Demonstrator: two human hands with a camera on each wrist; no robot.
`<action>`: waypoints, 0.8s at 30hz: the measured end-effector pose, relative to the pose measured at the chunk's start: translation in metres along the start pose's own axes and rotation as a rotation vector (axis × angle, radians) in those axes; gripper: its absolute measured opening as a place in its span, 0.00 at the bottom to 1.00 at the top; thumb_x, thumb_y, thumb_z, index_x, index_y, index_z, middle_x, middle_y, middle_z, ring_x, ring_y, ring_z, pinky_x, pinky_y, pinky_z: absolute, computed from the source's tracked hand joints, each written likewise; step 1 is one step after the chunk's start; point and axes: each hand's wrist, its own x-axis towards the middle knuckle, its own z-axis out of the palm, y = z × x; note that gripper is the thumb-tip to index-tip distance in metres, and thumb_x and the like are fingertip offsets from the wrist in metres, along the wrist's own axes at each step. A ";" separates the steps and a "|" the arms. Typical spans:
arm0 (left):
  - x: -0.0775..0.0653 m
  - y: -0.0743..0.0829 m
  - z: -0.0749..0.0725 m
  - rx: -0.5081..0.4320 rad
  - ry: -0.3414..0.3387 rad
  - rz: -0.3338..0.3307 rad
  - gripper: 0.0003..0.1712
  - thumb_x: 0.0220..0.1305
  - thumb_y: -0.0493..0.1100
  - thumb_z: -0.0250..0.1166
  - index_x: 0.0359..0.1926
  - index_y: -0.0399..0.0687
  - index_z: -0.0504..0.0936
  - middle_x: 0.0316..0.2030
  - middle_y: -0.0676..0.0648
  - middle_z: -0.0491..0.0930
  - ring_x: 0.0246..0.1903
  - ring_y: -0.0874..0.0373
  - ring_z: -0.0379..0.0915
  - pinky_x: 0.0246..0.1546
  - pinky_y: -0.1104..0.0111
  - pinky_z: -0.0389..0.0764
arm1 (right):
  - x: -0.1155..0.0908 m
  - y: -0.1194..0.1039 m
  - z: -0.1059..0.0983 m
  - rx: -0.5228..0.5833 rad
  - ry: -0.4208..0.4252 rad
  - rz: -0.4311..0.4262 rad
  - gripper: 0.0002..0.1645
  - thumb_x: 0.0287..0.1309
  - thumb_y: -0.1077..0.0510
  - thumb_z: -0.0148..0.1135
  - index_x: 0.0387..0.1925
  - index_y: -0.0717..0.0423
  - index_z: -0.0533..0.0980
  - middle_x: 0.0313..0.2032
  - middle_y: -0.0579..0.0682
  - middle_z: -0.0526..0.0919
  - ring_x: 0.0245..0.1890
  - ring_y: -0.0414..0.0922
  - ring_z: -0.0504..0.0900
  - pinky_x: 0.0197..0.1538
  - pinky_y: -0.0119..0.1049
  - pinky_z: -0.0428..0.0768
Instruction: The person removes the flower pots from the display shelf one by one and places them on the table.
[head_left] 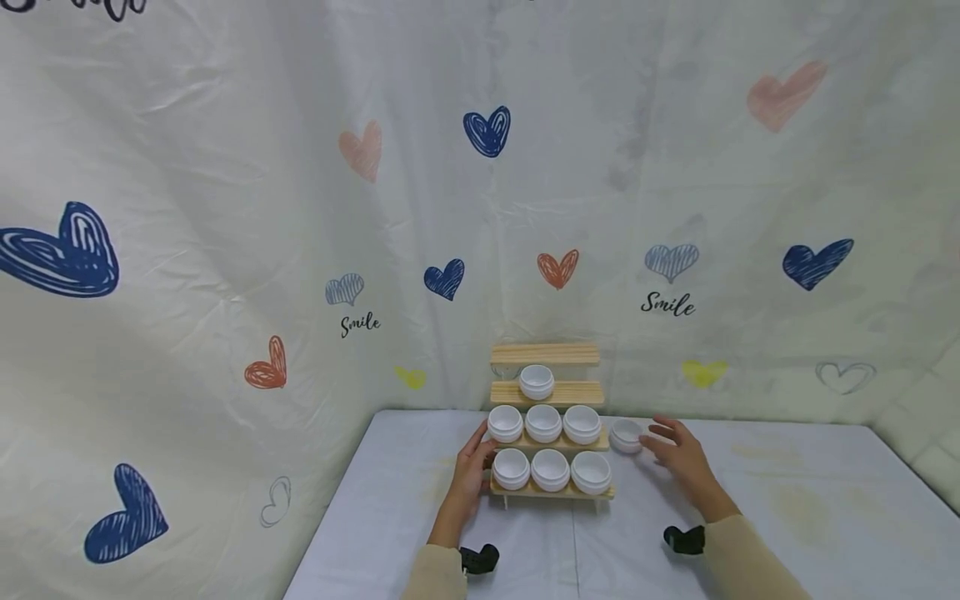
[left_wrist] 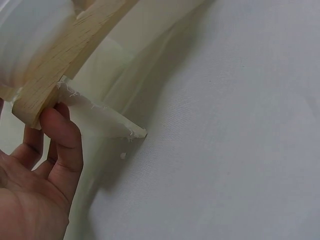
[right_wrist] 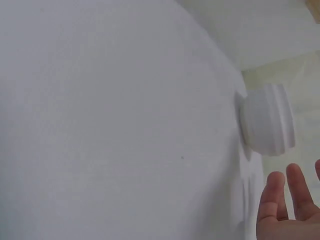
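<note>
Steadying a wooden display stand (head_left: 579, 392) near the counter's (head_left: 795, 492) far edge with left grip (head_left: 470, 471) clasped on one end and right grip (head_left: 681, 458) spread, empty, beside the white jar (head_left: 626, 436) near that edge, apparently at the pick-up step, next calling for a light pinch.

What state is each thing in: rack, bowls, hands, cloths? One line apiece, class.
Wooden rack: upright, held at its left side.
Seven rack bowls: mouths up, on the lower three shelves.
Loose bowl: upright on the table, right of the rack.
Left hand: gripping the rack.
Right hand: fingers loosely extended beside the loose bowl.
Tablecloth: spread, faintly stained.
Backdrop: hung, creased.
</note>
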 end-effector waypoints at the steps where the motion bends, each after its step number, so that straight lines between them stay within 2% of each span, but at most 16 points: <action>1: 0.000 0.000 0.000 0.004 0.002 0.000 0.35 0.70 0.53 0.60 0.77 0.64 0.66 0.37 0.53 0.80 0.40 0.60 0.75 0.30 0.67 0.79 | -0.001 -0.003 -0.001 0.002 0.012 -0.011 0.48 0.70 0.43 0.62 0.79 0.59 0.53 0.74 0.67 0.63 0.69 0.59 0.69 0.51 0.30 0.79; 4: 0.000 -0.001 0.000 0.017 0.008 0.008 0.35 0.71 0.53 0.59 0.77 0.63 0.65 0.37 0.54 0.79 0.40 0.60 0.74 0.30 0.67 0.79 | -0.004 -0.020 -0.003 -0.009 0.038 -0.049 0.46 0.70 0.44 0.62 0.78 0.58 0.55 0.73 0.67 0.65 0.69 0.60 0.69 0.54 0.33 0.78; 11: 0.000 -0.001 -0.001 0.028 0.006 0.016 0.36 0.71 0.53 0.58 0.78 0.62 0.64 0.36 0.55 0.78 0.40 0.60 0.74 0.31 0.66 0.79 | -0.012 -0.070 0.006 0.006 0.055 -0.111 0.42 0.69 0.44 0.63 0.76 0.55 0.60 0.71 0.63 0.67 0.68 0.60 0.70 0.67 0.56 0.73; 13: -0.001 0.000 0.000 0.030 0.005 0.012 0.36 0.71 0.53 0.58 0.78 0.63 0.64 0.36 0.55 0.78 0.40 0.60 0.74 0.31 0.67 0.79 | -0.015 -0.083 0.009 -0.001 0.040 -0.135 0.40 0.70 0.45 0.63 0.75 0.54 0.61 0.71 0.62 0.68 0.67 0.59 0.70 0.67 0.57 0.74; 19: -0.003 0.002 0.001 0.040 0.002 0.000 0.36 0.70 0.55 0.59 0.77 0.64 0.65 0.36 0.54 0.79 0.39 0.60 0.75 0.31 0.66 0.79 | -0.021 -0.115 0.013 -0.050 0.002 -0.241 0.35 0.69 0.48 0.64 0.72 0.54 0.65 0.67 0.61 0.72 0.64 0.57 0.72 0.59 0.48 0.79; 24: -0.001 0.000 0.002 0.053 0.005 0.006 0.36 0.71 0.55 0.58 0.78 0.63 0.64 0.35 0.54 0.79 0.37 0.60 0.75 0.27 0.67 0.77 | -0.024 -0.136 0.019 -0.068 -0.038 -0.296 0.33 0.68 0.51 0.65 0.70 0.56 0.67 0.66 0.64 0.73 0.64 0.59 0.73 0.59 0.51 0.78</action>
